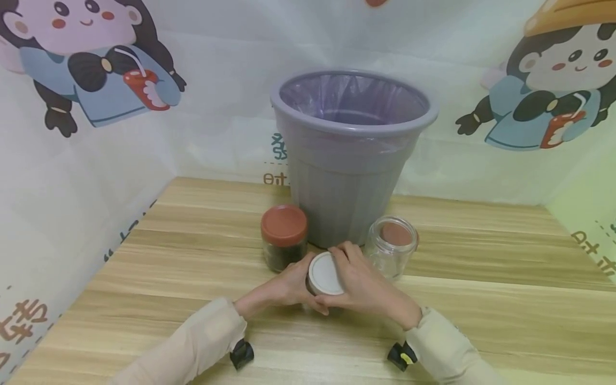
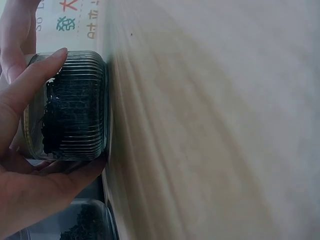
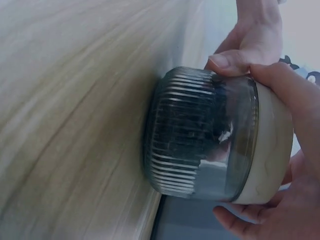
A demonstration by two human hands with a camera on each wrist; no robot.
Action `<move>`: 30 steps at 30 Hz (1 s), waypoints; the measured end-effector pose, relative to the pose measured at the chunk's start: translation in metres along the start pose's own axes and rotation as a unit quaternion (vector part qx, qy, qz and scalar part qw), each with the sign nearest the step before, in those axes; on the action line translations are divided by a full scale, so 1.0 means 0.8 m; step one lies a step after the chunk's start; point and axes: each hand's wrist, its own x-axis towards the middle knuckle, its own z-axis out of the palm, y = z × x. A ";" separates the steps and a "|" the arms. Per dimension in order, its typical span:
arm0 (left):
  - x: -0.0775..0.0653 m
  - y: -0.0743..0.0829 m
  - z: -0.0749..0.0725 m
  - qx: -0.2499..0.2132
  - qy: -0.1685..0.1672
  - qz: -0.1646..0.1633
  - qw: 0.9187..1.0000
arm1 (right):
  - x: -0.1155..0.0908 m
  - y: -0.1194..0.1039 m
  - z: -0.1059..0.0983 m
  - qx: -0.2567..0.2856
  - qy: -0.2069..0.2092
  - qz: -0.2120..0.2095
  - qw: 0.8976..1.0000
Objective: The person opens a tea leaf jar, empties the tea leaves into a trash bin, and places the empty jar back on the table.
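A ribbed glass jar [image 3: 180,135] with dark, loose contents stands on the table between both hands, topped by a white lid [image 1: 325,274]. My left hand [image 1: 291,283] holds the glass body, its thumb and fingers around the side in the left wrist view. From the other side, my right hand [image 1: 363,280] grips the lid with thumb and fingers round its rim. Just beyond the left hand stands a glass jar with a red-brown lid [image 1: 284,225] and dark contents. Past the right hand is a lidless clear glass jar [image 1: 385,259]; a red-brown disc shows through its mouth.
A large grey-purple bin [image 1: 346,176] with a plastic liner stands behind the jars. The wood-grain table [image 1: 192,240] meets a printed cloth backdrop [image 1: 216,107] at the back and sides.
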 end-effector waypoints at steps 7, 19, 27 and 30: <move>-0.001 0.001 -0.002 -0.009 -0.002 -0.009 1.000 | 0.002 0.006 -0.009 0.091 -0.060 0.016 0.994; 0.000 -0.001 -0.001 0.002 -0.008 0.004 1.000 | 0.000 0.003 -0.011 0.110 -0.073 0.000 0.991; 0.001 -0.001 -0.002 0.028 -0.002 0.019 0.999 | -0.001 0.000 0.001 -0.012 0.021 -0.011 1.000; 0.001 0.000 -0.002 0.022 -0.002 0.011 1.000 | -0.001 0.000 0.001 -0.018 0.022 -0.011 1.000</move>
